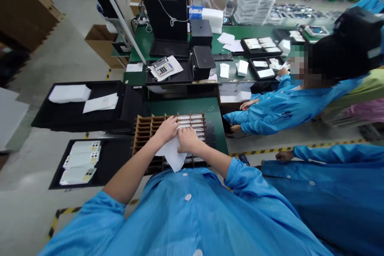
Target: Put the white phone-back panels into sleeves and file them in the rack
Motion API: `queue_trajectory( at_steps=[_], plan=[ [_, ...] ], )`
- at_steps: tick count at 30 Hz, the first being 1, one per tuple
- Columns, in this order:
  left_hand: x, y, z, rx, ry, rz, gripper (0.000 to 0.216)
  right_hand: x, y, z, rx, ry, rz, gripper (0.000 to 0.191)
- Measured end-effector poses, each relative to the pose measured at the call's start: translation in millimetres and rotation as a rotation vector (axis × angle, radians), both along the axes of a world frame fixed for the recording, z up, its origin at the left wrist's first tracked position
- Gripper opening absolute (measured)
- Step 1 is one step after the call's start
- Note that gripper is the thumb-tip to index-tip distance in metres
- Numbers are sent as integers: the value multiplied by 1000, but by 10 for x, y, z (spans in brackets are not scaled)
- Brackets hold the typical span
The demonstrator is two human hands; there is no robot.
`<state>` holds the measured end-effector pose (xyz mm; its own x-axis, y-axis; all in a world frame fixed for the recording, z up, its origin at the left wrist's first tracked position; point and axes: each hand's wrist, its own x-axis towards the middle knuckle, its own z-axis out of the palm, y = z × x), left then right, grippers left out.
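Note:
Both my hands work over a brown cardboard divider box [144,126] on a green table. My left hand [167,129] is closed on the top of a white pouch [172,155]. My right hand [188,140] pinches the same white pouch from the right side. The pouch hangs down toward my blue coat. Several white-edged items [192,121] stand in the box's right slots, just beyond my fingers. The box's left slots look empty.
A black tray [108,164] at the left holds three white phone-like pieces [81,160]. Another black tray [66,112] carries white sheets [69,93]. A calculator [162,66], monitor [166,12] and black boxes [203,61] stand beyond. Co-workers in blue coats [282,108] are at my right.

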<state>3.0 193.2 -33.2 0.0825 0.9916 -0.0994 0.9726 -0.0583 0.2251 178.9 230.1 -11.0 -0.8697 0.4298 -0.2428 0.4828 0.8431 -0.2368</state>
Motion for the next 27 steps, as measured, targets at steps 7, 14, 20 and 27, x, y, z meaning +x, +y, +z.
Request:
queue_trajectory(
  at_steps=[7, 14, 20, 27],
  plan=[
    [-221, 193, -188, -102, -194, 36, 36, -2, -72, -128, -43, -44, -96, 111],
    [-302, 87, -296, 25, -353, 162, 35, -2, -176, -173, -57, -79, -181, 109],
    [-454, -97, -252, 2, -456, 223, 29, -88, -231, 33, -145, -181, -214, 115],
    [-410, -200, -251, -17, -435, 147, 29, -346, -798, 105, -105, -218, -351, 143]
  ],
)
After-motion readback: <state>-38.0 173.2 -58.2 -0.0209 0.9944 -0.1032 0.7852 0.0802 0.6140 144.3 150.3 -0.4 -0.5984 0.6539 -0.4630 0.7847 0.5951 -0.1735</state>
